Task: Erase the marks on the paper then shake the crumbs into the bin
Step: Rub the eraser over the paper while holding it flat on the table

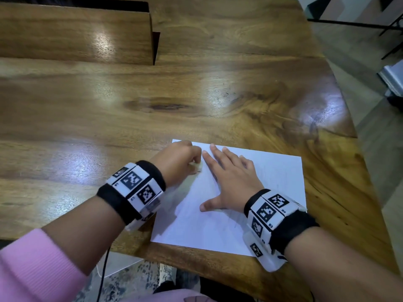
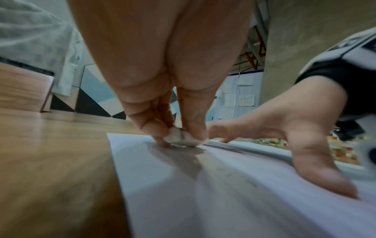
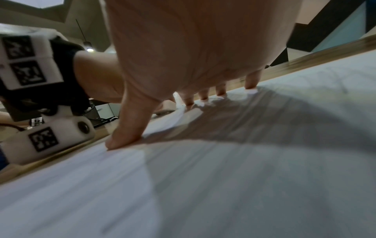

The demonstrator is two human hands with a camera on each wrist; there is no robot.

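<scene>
1. I see the paper (image 1: 250,214) lying flat near the table's (image 1: 109,118) front right corner.
2. My left hand (image 1: 176,162) pinches the eraser (image 2: 181,136) against the paper's far left corner.
3. My right hand (image 1: 231,182) presses flat, fingers spread, grasping nothing.

Right hand (image 3: 183,56) flat on paper (image 3: 223,177) (fingers spread, thumb out).
</scene>
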